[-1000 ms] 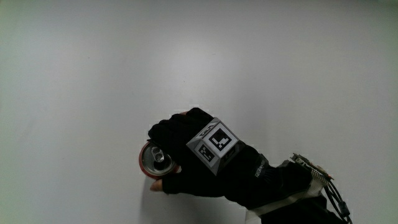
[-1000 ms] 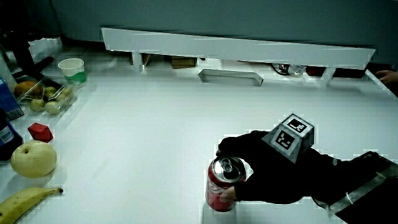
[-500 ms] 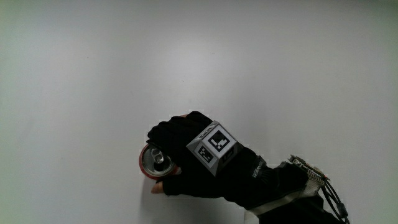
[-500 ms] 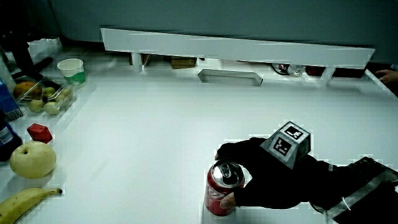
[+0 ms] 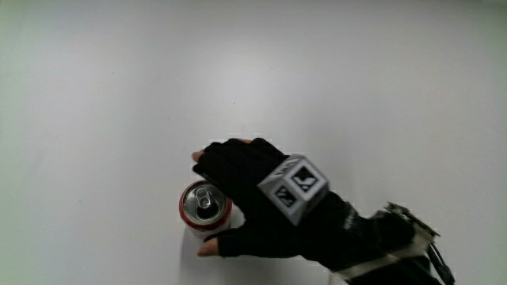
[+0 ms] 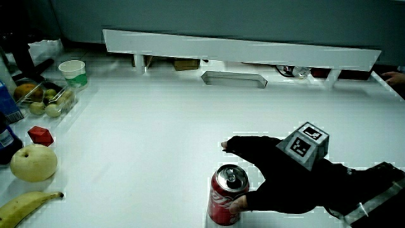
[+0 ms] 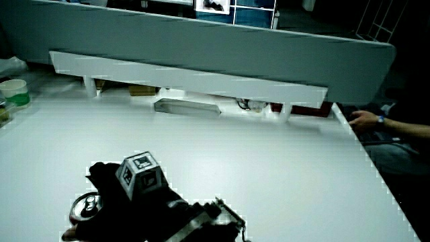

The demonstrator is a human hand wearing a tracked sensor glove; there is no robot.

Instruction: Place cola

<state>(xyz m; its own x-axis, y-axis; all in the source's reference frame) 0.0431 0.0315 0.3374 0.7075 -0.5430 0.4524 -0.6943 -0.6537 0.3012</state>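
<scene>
A red cola can (image 5: 204, 204) stands upright on the white table (image 5: 119, 95), its silver top showing. The gloved hand (image 5: 238, 194) is beside it, fingers spread and stretched out flat past the can, while the thumb (image 5: 212, 248) lies against the can's side nearer the person. Both side views show the can (image 6: 226, 202) (image 7: 86, 207) on the table with the hand (image 6: 266, 171) (image 7: 117, 195) next to it and the patterned cube (image 6: 305, 145) on its back.
In a side view, a yellow pear-like fruit (image 6: 33, 161), a banana (image 6: 28, 202), a red cube (image 6: 41, 134), a fruit tray (image 6: 44, 95) and a paper cup (image 6: 73, 71) line the table's edge. A low white partition (image 6: 240, 50) runs along the table.
The fingers have uncurled from around the can and spread out; the hand has shifted slightly away from it. The can stays standing in place.
</scene>
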